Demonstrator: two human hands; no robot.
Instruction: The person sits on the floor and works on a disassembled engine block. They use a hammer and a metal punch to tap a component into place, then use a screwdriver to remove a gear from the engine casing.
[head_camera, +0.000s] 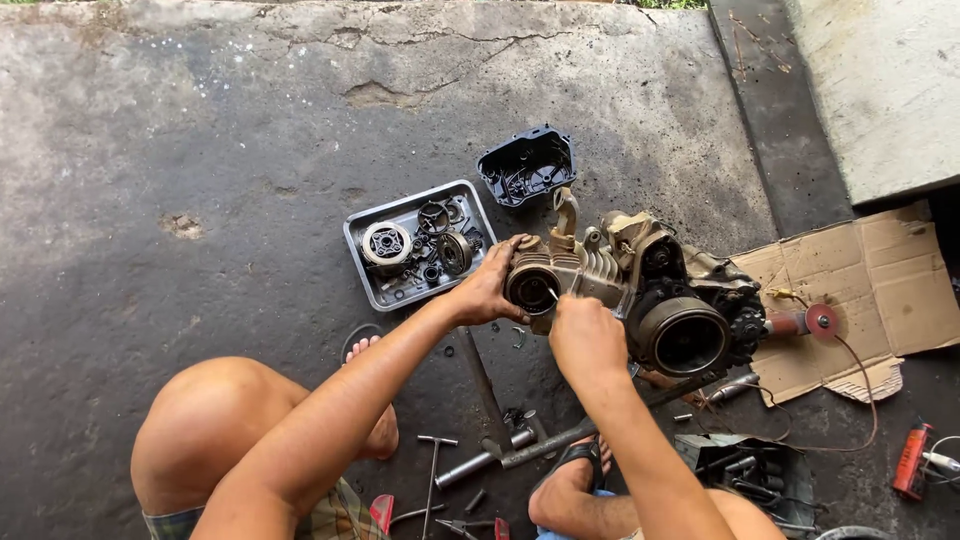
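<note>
Engine block (640, 290) sits on the concrete floor (200, 150), left hand (487, 292) clamped on its cylinder end to steady it, right hand (585, 335) closed around a thin tool there; parts tray (365, 270) left of engine, within reach.

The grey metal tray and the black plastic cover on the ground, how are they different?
The grey rectangular metal tray is bigger and paler than the black plastic cover. The tray holds round loose engine parts; the cover lies open side up with only its own ribs inside. The tray is nearer the left hand. Both rest on the concrete.
</note>
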